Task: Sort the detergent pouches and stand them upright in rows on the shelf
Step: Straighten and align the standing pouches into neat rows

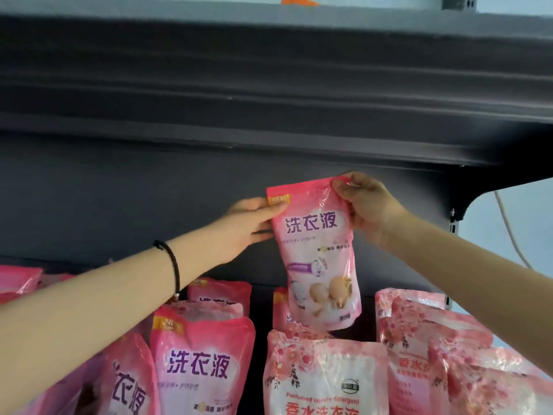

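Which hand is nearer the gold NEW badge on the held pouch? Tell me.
Left. The left hand pinches the held pouch at the NEW badge; the right hand grips the opposite top corner.

Readable print on the pink detergent pouches

The held pouch (317, 253), at twelve o'clock from the rows below, reads "洗衣液" in purple, with a gold "NEW" tab at its ten o'clock corner. The front pink pouch (200, 366) at seven o'clock repeats "洗衣液" and "NEW". The rose-printed pouch (323, 381) at five o'clock reads "Perfumed laundry detergent" above red "香水洗衣液", partly cut off. Smaller print is too blurred to read.
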Available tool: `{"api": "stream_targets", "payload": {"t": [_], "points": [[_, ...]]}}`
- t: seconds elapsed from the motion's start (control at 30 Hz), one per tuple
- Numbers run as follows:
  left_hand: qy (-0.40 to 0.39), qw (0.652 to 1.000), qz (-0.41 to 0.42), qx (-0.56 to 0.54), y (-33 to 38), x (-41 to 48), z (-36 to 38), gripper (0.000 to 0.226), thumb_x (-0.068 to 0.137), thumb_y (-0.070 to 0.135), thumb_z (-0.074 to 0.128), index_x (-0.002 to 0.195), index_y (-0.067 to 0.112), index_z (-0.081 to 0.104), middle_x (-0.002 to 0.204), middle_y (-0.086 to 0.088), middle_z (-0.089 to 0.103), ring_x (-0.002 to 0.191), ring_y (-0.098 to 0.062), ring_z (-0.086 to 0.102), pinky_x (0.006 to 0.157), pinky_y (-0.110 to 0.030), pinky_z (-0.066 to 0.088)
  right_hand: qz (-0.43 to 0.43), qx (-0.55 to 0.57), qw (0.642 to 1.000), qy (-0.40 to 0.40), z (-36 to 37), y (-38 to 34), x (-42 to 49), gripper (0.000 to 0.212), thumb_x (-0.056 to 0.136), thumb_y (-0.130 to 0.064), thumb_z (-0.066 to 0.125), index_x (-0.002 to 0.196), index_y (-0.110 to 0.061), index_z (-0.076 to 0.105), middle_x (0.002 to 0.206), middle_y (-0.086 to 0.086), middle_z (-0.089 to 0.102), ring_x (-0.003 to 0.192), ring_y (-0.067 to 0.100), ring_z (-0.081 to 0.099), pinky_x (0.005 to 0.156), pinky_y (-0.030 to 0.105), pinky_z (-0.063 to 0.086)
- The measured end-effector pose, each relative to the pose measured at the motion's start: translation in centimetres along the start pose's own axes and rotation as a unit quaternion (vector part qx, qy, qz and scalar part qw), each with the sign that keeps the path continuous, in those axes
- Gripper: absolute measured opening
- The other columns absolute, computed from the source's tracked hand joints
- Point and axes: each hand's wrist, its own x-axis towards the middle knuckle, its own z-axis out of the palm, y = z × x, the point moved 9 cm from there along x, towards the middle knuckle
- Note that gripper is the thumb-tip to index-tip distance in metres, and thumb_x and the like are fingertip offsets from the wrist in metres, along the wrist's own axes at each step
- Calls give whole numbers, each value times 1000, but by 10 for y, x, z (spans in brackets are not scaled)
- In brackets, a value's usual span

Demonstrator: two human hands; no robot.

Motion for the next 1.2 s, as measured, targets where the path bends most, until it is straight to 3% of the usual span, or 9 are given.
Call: {"api": "stream_targets", "payload": {"t": [0.13,0.3,0.53,0.6,0.73,1.0,1.1,1.2], "points": [[43,994,11,-99,12,-13,0,8,91,14,59,98,14,64,98,-5,70,85,-17,68,78,-31,55,-24,69,997,17,19,-31,-2,14,95,-8,53,82,-11,57,72,4,63,59,15,61,60,30,57],[75,985,60,-144,45,-44,-8,7,93,13,56,87,15,60,86,-2,70,72,-12,67,68,-30,56,-25,130,991,12,40,-52,-25,14,94,-9,55,81,-11,59,79,4,66,66,16,65,71,37,59],[69,983,69,-152,72,-100,-31,9,93,14,58,84,15,61,79,0,69,61,-8,66,54,-21,54,-12,149,988,27,74,-78,-65,12,95,-10,56,83,-13,58,74,2,67,58,12,66,56,29,58],[62,985,76,-143,80,-120,-40,8,93,17,59,86,14,62,80,0,71,63,-8,67,56,-22,55,-5,139,990,27,85,-84,-83,10,96,-13,54,86,-14,57,79,2,67,62,12,66,58,31,60],[68,981,88,-157,88,-158,-60,10,93,19,59,97,11,64,90,-3,72,78,-13,69,77,-31,58,4,141,989,35,116,-91,-119,11,97,-15,53,86,-14,56,78,2,66,66,13,65,62,33,61],[109,980,46,-160,45,-227,-112,14,93,28,59,93,15,59,87,-2,71,78,-14,68,76,-35,57,36,157,986,32,180,-49,-189,14,96,-17,53,83,-14,57,74,2,64,65,14,63,67,34,59],[122,979,40,-157,14,-245,-123,14,92,27,59,94,13,59,95,-7,69,87,-19,66,86,-40,54,29,164,985,47,192,-21,-209,16,96,-15,54,80,-14,55,67,0,62,56,11,60,56,28,56],[130,981,35,-140,-15,-254,-127,16,92,29,58,99,15,61,105,-10,70,97,-24,67,90,-42,54,16,154,986,68,195,5,-222,17,95,-15,55,79,-14,55,68,1,59,57,11,57,59,30,53]]}}
